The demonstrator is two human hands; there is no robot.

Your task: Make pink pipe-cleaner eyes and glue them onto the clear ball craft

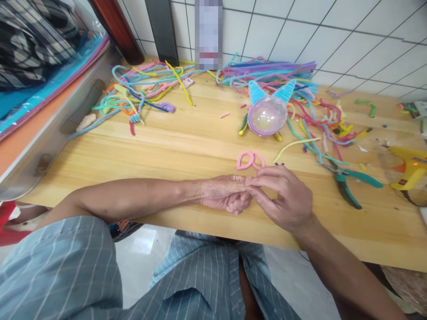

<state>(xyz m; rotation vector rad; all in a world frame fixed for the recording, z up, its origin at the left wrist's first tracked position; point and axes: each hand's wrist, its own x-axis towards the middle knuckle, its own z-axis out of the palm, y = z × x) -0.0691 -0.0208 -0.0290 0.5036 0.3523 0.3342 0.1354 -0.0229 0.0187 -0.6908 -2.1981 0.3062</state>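
Observation:
My left hand (228,193) is closed, its fingers curled and its thumb pointing right. My right hand (287,195) meets it in a pinch, thumb and fingertips pressed at the tip of the left thumb. Anything between the fingertips is hidden or too small to name. Just beyond the fingers is a pink pipe cleaner (245,161) bent into two loops; its near end goes behind my right fingers, and I cannot tell whether it is held. Farther back sits a clear dome (267,116) with a purple rim and two blue pipe-cleaner ears (284,92).
Teal-handled pliers (343,178) and a yellow glue gun (410,166) lie at right. Loose pipe cleaners (133,95) heap at back left, and a purple and blue bundle (267,69) rests by the tiled wall. A clear plastic bin (56,146) stands at left.

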